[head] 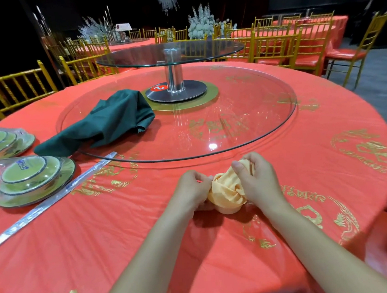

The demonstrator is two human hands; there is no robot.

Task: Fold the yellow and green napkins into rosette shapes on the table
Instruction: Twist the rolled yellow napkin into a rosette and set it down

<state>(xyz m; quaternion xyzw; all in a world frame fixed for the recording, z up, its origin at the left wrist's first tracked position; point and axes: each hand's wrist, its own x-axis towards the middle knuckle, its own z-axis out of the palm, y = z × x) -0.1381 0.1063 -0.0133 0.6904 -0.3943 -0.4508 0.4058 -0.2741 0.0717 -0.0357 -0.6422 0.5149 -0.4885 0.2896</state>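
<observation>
Green napkin (104,124) drapes over glass turntable (245,126) edge.

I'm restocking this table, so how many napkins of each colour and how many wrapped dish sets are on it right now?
Yellow napkin: 1
Green napkin: 1
Wrapped dish sets: 2
Total: 4

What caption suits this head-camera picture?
The left hand and right hand pinch a yellow napkin into a rosette on the tablecloth; the green napkin lies partly on the glass turntable.
</observation>
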